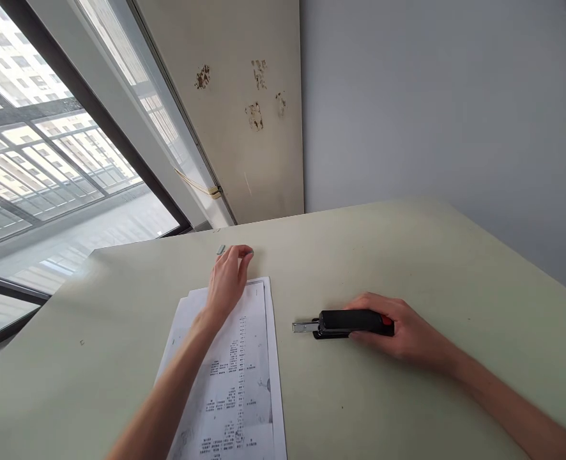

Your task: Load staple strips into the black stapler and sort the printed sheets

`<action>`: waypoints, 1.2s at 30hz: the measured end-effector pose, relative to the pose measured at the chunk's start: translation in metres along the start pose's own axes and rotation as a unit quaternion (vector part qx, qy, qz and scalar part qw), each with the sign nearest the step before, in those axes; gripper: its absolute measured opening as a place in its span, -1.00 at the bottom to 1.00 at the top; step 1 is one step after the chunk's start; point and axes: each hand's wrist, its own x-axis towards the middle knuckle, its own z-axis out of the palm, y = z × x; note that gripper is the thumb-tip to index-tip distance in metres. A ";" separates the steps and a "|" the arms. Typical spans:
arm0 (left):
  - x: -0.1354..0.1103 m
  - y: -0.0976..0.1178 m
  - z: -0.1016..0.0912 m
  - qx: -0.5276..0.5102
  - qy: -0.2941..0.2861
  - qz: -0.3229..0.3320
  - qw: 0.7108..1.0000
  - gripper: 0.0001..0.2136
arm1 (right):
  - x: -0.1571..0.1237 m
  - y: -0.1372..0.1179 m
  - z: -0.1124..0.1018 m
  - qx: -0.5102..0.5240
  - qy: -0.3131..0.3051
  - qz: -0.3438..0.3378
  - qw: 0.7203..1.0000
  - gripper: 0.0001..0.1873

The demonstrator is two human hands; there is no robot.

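Right hand [402, 329], grip clamped on stapler [347, 319], well in from far edge of bench [407, 249], left hand [228, 278] near that edge, past papers [252, 358], grip curled, cannot tell whether holding anything, small block [221, 249] beside.

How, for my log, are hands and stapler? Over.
Right hand grips black stapler, metal tray protruding. Left hand reaches past printed papers, grip unclear. Small strip alongside.

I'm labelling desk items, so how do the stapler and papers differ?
The stapler is mostly black; the papers are white with dark print. The stapler is compact, the papers broad and flat. The right hand grips the stapler, while the left forearm crosses over the papers. Both are partly hidden.
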 end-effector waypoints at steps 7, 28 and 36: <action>-0.051 0.049 0.008 -0.232 -0.088 -0.089 0.965 -0.53 | 0.000 0.005 0.001 -0.003 0.001 -0.008 1.000 -0.80; -0.101 0.053 0.000 -0.221 -0.130 -0.099 0.962 -0.73 | 0.000 0.006 0.000 0.003 -0.006 -0.002 1.000 -0.77; -0.107 0.051 0.004 -0.082 -0.090 0.077 0.990 -0.80 | 0.000 0.003 0.001 0.008 -0.006 -0.003 1.000 -0.81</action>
